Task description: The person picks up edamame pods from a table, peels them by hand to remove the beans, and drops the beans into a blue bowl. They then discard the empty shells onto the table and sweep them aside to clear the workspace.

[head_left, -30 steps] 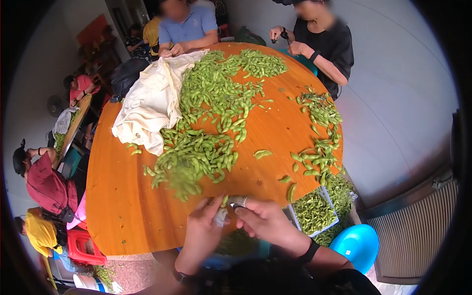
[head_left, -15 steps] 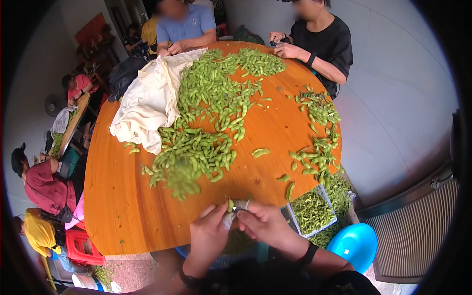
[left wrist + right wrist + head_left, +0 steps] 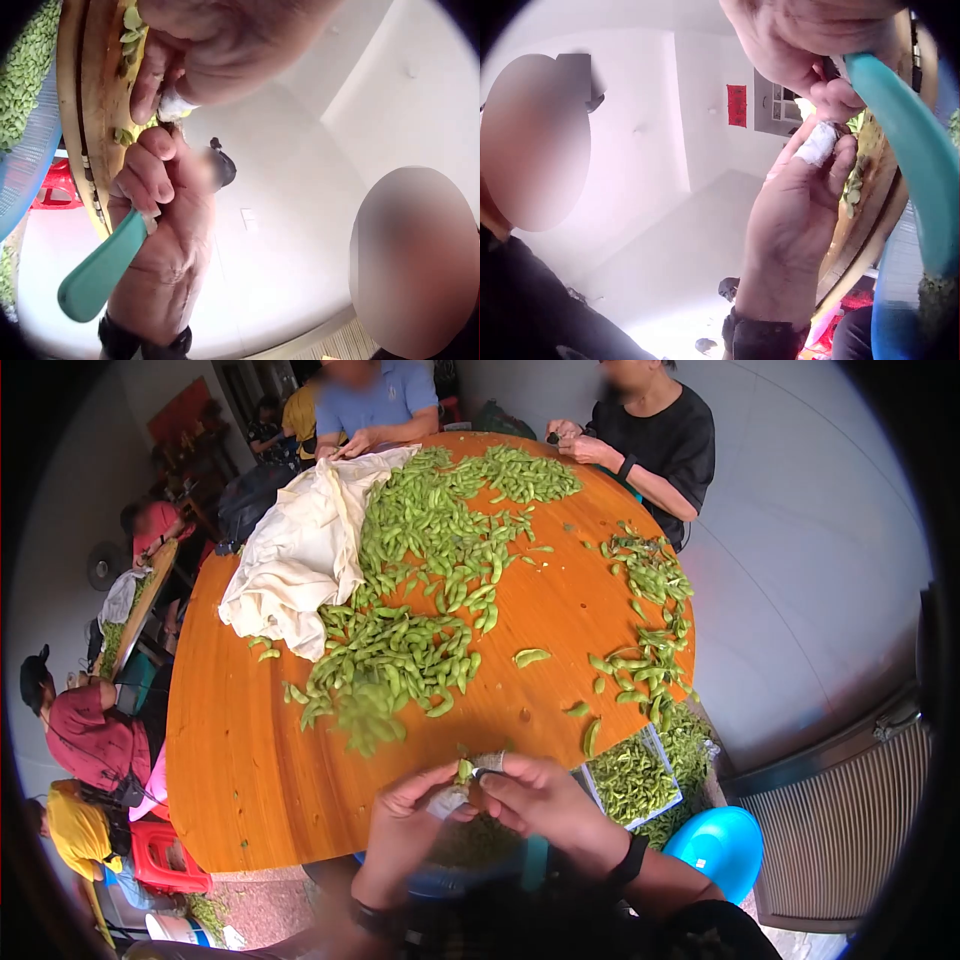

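Note:
My left hand (image 3: 408, 815) pinches a green soybean pod (image 3: 465, 769) between thumb and fingertips, just off the table's near edge. A white wrap (image 3: 819, 144) covers the left thumb. Right against the pod, my right hand (image 3: 545, 800) grips a tool with a long teal handle (image 3: 101, 270). That handle sticks out past the little finger, and the fingers hide most of its working end. Both hands meet at the pod, over a blue basin (image 3: 892, 315) partly hidden below them. On the table, a heap of soybean pods (image 3: 400, 650) lies beyond the hands.
A cream cloth (image 3: 295, 555) lies left of the pods on the round wooden table (image 3: 250, 760). More pods (image 3: 650, 650) line the right edge. A crate of pods (image 3: 630, 780) and a blue tub (image 3: 715, 850) stand at right. Two people sit across the table.
My hands stay together at the pod, and the pod has shifted slightly against the tool. The head view has tilted a little. The person in black has moved their hands.

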`<state>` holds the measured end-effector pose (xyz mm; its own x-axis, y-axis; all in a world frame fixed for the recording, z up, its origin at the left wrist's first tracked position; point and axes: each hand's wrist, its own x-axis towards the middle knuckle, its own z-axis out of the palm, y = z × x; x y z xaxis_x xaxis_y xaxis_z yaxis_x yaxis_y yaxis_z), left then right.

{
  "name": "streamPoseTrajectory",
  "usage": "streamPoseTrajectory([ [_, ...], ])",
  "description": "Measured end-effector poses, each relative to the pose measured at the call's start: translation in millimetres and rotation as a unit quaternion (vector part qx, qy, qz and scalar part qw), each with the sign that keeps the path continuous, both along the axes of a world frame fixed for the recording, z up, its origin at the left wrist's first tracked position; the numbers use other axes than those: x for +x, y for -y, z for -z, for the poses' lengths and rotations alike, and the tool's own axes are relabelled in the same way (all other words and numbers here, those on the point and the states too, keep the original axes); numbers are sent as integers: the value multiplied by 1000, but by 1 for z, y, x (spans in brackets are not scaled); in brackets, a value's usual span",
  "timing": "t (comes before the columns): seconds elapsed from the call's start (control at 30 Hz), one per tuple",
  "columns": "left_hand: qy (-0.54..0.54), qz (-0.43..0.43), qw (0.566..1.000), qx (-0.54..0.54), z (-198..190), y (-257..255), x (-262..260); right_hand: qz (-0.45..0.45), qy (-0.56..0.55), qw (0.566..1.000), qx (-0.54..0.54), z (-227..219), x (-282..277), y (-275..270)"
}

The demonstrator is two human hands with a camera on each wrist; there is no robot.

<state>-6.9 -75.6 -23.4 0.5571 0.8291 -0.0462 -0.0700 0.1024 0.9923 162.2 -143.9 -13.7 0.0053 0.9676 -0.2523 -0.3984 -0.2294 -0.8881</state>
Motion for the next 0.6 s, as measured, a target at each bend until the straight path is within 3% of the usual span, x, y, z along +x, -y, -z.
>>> streamPoseTrajectory([
  [0.17, 32, 35, 989, -139, -5, -8, -6, -68, -86, 992, -66, 1, 18, -5],
  [0.27, 57, 38, 984, -166, -4, -9, -4, -60, -17, 997, -54, 0, 17, -6],
  [0.3, 32, 31, 991, -126, -1, -7, -3, -61, -17, 997, -53, 1, 16, -6],
  [0.37, 7, 24, 996, -87, 1, -4, -3, -50, 97, 994, -4, 4, 12, -5],
  [0.6, -71, 5, 995, 71, -3, 0, -2, -46, 99, 994, -8, -5, 1, 3],
])
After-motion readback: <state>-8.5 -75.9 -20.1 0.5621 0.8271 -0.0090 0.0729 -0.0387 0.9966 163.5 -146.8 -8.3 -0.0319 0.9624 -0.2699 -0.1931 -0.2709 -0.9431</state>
